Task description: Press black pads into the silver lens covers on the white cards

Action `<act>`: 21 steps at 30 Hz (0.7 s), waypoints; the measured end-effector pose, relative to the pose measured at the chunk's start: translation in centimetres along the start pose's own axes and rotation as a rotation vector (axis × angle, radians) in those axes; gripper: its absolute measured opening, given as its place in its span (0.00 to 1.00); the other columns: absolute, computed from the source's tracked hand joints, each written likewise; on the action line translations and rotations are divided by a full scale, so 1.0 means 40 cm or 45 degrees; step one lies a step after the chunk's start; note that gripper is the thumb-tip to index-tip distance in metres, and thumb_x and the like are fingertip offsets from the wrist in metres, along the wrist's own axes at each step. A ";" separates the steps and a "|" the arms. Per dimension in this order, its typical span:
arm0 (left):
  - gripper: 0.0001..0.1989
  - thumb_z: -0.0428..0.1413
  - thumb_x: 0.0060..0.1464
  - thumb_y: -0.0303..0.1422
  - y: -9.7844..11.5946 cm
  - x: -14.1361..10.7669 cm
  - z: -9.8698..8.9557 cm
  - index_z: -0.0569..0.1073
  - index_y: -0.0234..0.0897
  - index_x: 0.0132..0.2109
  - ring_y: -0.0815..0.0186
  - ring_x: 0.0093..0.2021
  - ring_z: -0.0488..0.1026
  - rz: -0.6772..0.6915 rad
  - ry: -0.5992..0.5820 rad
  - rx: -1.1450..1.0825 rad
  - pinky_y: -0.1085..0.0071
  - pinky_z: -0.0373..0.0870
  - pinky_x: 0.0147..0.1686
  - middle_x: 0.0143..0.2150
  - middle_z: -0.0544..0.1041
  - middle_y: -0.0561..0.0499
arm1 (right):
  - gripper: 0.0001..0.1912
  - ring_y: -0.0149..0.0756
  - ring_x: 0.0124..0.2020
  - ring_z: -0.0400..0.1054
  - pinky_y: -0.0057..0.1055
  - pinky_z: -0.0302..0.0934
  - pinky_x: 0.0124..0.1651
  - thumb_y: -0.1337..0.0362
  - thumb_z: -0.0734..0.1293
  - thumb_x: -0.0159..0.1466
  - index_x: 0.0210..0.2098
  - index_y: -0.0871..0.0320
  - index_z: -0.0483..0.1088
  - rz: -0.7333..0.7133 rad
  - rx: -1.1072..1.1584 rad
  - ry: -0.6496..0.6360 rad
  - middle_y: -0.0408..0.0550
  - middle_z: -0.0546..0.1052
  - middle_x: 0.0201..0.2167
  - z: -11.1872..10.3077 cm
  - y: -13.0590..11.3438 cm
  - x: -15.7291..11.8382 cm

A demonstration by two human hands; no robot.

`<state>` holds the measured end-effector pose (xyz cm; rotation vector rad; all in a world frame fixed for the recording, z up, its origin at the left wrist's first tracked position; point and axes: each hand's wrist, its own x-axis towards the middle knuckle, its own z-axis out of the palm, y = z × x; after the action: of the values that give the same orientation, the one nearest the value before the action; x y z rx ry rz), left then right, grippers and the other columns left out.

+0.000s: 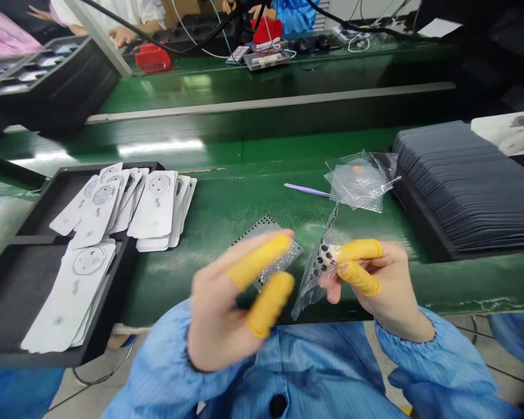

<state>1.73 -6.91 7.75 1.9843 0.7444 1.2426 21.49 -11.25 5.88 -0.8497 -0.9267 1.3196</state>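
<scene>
My right hand, with yellow finger cots on thumb and forefinger, pinches a clear plastic bag. Small round black parts show inside the bag close to my fingertips. To its left, my left hand hovers slightly blurred, thumb and forefinger apart in yellow cots, nothing between them. Partly behind that hand, a clear sheet with rows of black dots lies on the green bench. Beyond the right hand rest a purple pair of tweezers and a pile of clear plastic bags.
On the left, black trays hold stacks of white cards. At right stands a black box packed with dark grey sheets. Across the bench are red bins, cables and other people's hands.
</scene>
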 end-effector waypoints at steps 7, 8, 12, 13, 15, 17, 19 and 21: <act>0.28 0.62 0.48 0.19 0.029 -0.007 0.097 0.73 0.42 0.55 0.63 0.34 0.79 -0.084 -0.101 -0.458 0.68 0.80 0.35 0.40 0.81 0.47 | 0.03 0.30 0.18 0.73 0.22 0.70 0.21 0.61 0.73 0.56 0.32 0.50 0.78 -0.111 0.061 -0.087 0.40 0.79 0.22 0.013 0.017 0.000; 0.27 0.61 0.49 0.19 0.027 -0.011 0.096 0.72 0.42 0.56 0.62 0.35 0.79 -0.089 -0.086 -0.471 0.67 0.79 0.36 0.40 0.80 0.47 | 0.03 0.31 0.18 0.73 0.22 0.70 0.20 0.61 0.72 0.57 0.32 0.51 0.78 -0.101 0.068 -0.090 0.41 0.79 0.22 0.012 0.020 -0.001; 0.26 0.57 0.52 0.18 0.026 -0.016 0.080 0.72 0.42 0.56 0.66 0.32 0.77 -0.101 -0.113 -0.534 0.68 0.79 0.35 0.37 0.79 0.48 | 0.04 0.31 0.19 0.74 0.23 0.70 0.21 0.63 0.69 0.61 0.34 0.53 0.77 -0.098 0.050 -0.090 0.43 0.80 0.25 0.014 0.028 -0.006; 0.25 0.56 0.53 0.18 0.027 -0.015 0.077 0.72 0.41 0.56 0.66 0.31 0.76 -0.100 -0.130 -0.545 0.69 0.79 0.34 0.37 0.79 0.48 | 0.04 0.31 0.19 0.74 0.23 0.71 0.21 0.63 0.68 0.61 0.35 0.53 0.77 -0.116 0.034 -0.087 0.43 0.80 0.25 0.016 0.028 -0.007; 0.23 0.54 0.55 0.18 0.027 -0.010 0.071 0.72 0.40 0.57 0.66 0.31 0.76 -0.105 -0.163 -0.549 0.69 0.78 0.33 0.37 0.78 0.47 | 0.05 0.32 0.19 0.74 0.24 0.72 0.22 0.64 0.68 0.62 0.36 0.53 0.77 -0.163 -0.028 -0.069 0.43 0.80 0.25 0.022 0.027 -0.009; 0.22 0.52 0.57 0.19 0.026 -0.004 0.068 0.72 0.39 0.56 0.65 0.31 0.76 -0.102 -0.220 -0.542 0.69 0.79 0.33 0.36 0.78 0.46 | 0.05 0.31 0.19 0.73 0.24 0.71 0.22 0.66 0.67 0.62 0.36 0.53 0.77 -0.232 -0.114 -0.032 0.42 0.79 0.24 0.028 0.023 -0.013; 0.21 0.51 0.57 0.19 0.024 0.002 0.067 0.72 0.37 0.56 0.65 0.31 0.77 -0.070 -0.260 -0.501 0.70 0.79 0.33 0.34 0.79 0.46 | 0.06 0.29 0.19 0.73 0.22 0.70 0.22 0.67 0.67 0.62 0.37 0.53 0.77 -0.301 -0.220 0.004 0.41 0.78 0.22 0.033 0.019 -0.017; 0.20 0.53 0.56 0.19 0.025 0.009 0.066 0.72 0.35 0.55 0.66 0.30 0.78 -0.010 -0.211 -0.359 0.72 0.79 0.33 0.35 0.80 0.47 | 0.07 0.27 0.18 0.71 0.22 0.70 0.22 0.68 0.67 0.62 0.38 0.52 0.76 -0.370 -0.315 0.034 0.40 0.77 0.21 0.035 0.016 -0.022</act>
<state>4.41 -7.89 7.88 1.8227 0.4669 1.0966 19.93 -12.08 5.82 -0.8803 -1.1608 0.9541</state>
